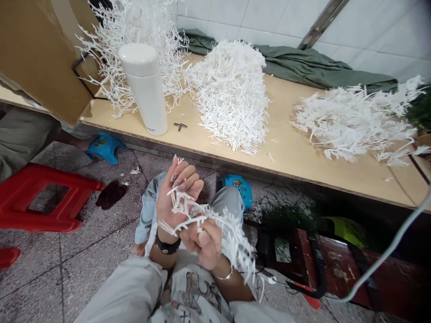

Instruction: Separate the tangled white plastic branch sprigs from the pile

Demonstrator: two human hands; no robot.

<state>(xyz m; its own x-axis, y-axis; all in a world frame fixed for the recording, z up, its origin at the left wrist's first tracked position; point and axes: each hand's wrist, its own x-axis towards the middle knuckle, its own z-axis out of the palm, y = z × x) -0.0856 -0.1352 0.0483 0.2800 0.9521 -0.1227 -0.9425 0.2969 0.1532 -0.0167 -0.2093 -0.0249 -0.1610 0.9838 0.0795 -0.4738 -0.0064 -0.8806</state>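
Over my lap, my left hand [180, 193] has its fingers curled, palm turned up, around a few white branched sprigs [181, 202]. A small white tip pokes out by its thumb and forefinger. Just below and to the right, my right hand [206, 242] is closed on a bunch of white branched strands [237, 235], which fans out past its right side. One strand stretches left from its fingers across my left wrist. The bench holds a dense heap of short white pieces [235, 98] in front of me and a looser white pile [360, 123] at right.
A white bottle [146, 96] stands on the bench [283, 157] before a tall white branched bundle [111, 58]. Small dark bits [180, 126] lie beside it. Red stool [63, 184] at left, blue stools [106, 148] under the bench, a pale cable [387, 255] at right.
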